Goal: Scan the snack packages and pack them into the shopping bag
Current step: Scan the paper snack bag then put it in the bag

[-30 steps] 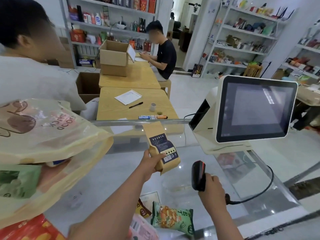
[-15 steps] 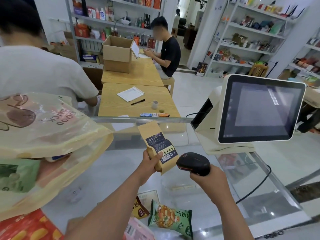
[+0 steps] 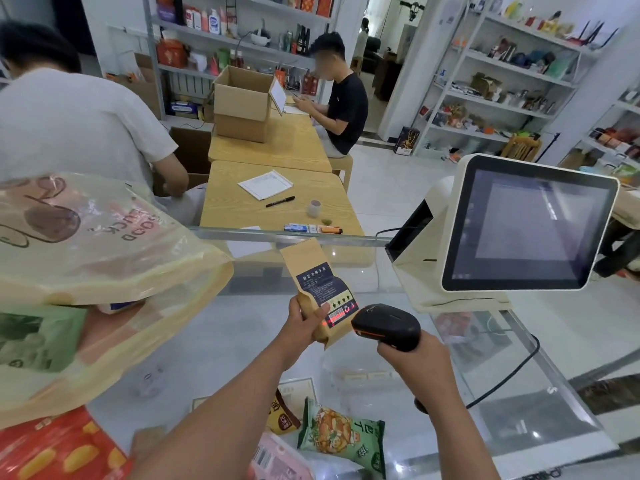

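At frame centre the left hand [image 3: 304,323] grips a tan pouch [image 3: 317,289] upright above the glass surface [image 3: 214,344], thumb across its label. The right hand's [image 3: 412,355] fingers wrap the scanner [image 3: 386,325], just beside the pouch (a red line lights the barcode). A yellow bag [image 3: 104,271] fills the left; a green packet [image 3: 343,438] lies lower centre.

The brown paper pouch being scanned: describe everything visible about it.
The brown paper pouch is a flat kraft-paper pack with a dark blue printed label and a barcode near its lower end. It is held tilted above the glass counter, pinched by the left hand. Red light from the scanner falls across the barcode.
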{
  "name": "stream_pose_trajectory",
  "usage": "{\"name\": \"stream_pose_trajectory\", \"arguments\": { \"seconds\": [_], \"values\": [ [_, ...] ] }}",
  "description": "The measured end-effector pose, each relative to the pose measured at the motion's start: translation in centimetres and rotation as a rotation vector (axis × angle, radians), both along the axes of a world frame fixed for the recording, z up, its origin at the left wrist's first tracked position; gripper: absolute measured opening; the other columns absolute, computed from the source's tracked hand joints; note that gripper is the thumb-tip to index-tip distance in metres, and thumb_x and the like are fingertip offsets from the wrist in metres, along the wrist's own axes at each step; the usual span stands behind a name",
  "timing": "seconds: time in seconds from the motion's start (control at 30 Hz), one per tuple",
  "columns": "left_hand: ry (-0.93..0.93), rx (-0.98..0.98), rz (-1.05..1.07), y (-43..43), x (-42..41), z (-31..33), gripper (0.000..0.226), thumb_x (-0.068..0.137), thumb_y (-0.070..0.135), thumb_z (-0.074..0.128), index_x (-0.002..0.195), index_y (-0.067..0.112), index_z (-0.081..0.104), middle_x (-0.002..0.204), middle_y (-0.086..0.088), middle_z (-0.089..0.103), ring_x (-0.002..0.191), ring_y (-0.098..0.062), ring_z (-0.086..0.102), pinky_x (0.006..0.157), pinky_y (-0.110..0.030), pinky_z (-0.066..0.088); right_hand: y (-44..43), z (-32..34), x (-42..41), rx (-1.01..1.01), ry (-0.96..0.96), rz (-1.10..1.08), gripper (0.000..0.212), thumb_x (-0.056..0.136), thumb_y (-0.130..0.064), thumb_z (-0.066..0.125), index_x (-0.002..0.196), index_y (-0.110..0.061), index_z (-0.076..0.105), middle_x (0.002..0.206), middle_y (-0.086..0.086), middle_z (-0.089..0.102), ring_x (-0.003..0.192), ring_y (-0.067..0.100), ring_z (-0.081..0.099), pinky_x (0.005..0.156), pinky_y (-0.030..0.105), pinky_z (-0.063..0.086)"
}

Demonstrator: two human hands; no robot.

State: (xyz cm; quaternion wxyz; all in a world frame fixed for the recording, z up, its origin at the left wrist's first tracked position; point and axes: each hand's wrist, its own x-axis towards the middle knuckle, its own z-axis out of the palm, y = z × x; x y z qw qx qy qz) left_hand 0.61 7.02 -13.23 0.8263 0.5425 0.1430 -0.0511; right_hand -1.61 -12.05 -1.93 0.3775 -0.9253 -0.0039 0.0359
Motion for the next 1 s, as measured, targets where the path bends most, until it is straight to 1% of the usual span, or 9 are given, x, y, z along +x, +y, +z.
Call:
{"name": "stream_pose_trajectory", "arguments": {
  "seconds": [0.13,0.33,0.4,0.57,0.7,0.77,0.87,1.0],
  "values": [
    [-0.002,-0.015,-0.003,0.05,-0.04,-0.01,0.055,0.094,0.032,0.057,0.135,0.032,0.021,0.129,0.002,0.054,0.113,-0.016,0.06,0.081,-0.027,0.054,0.04,0.11,0.03,0.008,-0.002,0.002,0.014,0.071,-0.015,0.071,0.064,-0.01,0.06,0.052,-0.003,0.053,0.051,0.011,0.046,0.048,0.021,0.036],
    [0.005,-0.032,0.006,0.16,0.1,-0.24,0.056,0.094,0.03,0.057,0.137,0.03,0.021,0.128,0.001,0.054,0.111,-0.016,0.06,0.077,-0.026,0.055,0.01,0.1,0.13,-0.029,-0.006,0.004,0.014,0.071,-0.016,0.071,0.067,-0.007,0.062,0.054,0.001,0.055,0.054,0.013,0.049,0.05,0.025,0.039],
    [0.006,-0.031,0.008,0.17,0.13,-0.31,0.056,0.094,0.029,0.057,0.137,0.03,0.022,0.128,0.001,0.055,0.111,-0.016,0.061,0.076,-0.026,0.055,0.04,0.12,0.15,-0.036,-0.014,0.006,0.014,0.072,-0.016,0.072,0.067,-0.008,0.061,0.053,0.0,0.055,0.053,0.013,0.049,0.05,0.024,0.039],
    [0.007,-0.029,0.002,0.22,0.34,-0.43,0.056,0.093,0.03,0.058,0.137,0.03,0.022,0.131,-0.001,0.053,0.113,-0.018,0.06,0.08,-0.028,0.056,0.18,-0.07,0.22,-0.036,-0.025,0.004,0.014,0.072,-0.016,0.072,0.068,-0.008,0.061,0.054,-0.001,0.055,0.053,0.011,0.049,0.049,0.022,0.039],
    [0.008,-0.008,0.003,0.25,0.52,-0.73,0.06,0.092,0.032,0.06,0.139,0.029,0.022,0.134,-0.001,0.052,0.116,-0.021,0.059,0.09,-0.037,0.054,0.32,-0.2,0.28,-0.054,-0.024,-0.004,0.019,0.072,-0.016,0.071,0.063,-0.009,0.055,0.051,-0.003,0.05,0.051,0.01,0.045,0.046,0.018,0.034],
    [0.006,-0.019,0.006,0.28,0.53,-0.76,0.059,0.092,0.031,0.06,0.138,0.03,0.022,0.133,-0.001,0.053,0.115,-0.02,0.06,0.089,-0.037,0.055,0.34,-0.25,0.33,-0.062,-0.028,-0.005,0.02,0.072,-0.016,0.07,0.063,-0.01,0.054,0.051,-0.004,0.049,0.05,0.009,0.044,0.045,0.018,0.033],
    [0.006,-0.027,0.002,0.33,0.54,-0.78,0.058,0.092,0.031,0.06,0.137,0.03,0.022,0.132,-0.001,0.054,0.114,-0.019,0.06,0.086,-0.035,0.055,0.3,-0.36,0.33,-0.068,-0.027,0.006,0.016,0.072,-0.017,0.071,0.068,-0.006,0.059,0.053,-0.001,0.053,0.052,0.01,0.046,0.047,0.019,0.036],
    [0.008,-0.016,0.002,0.3,0.59,-0.85,0.061,0.092,0.032,0.06,0.138,0.03,0.021,0.132,-0.001,0.053,0.115,-0.02,0.06,0.09,-0.038,0.054,0.32,-0.66,0.45,-0.059,-0.028,-0.002,0.015,0.072,-0.017,0.072,0.07,-0.007,0.061,0.056,0.001,0.057,0.054,0.012,0.049,0.048,0.021,0.038]
  ]
}}
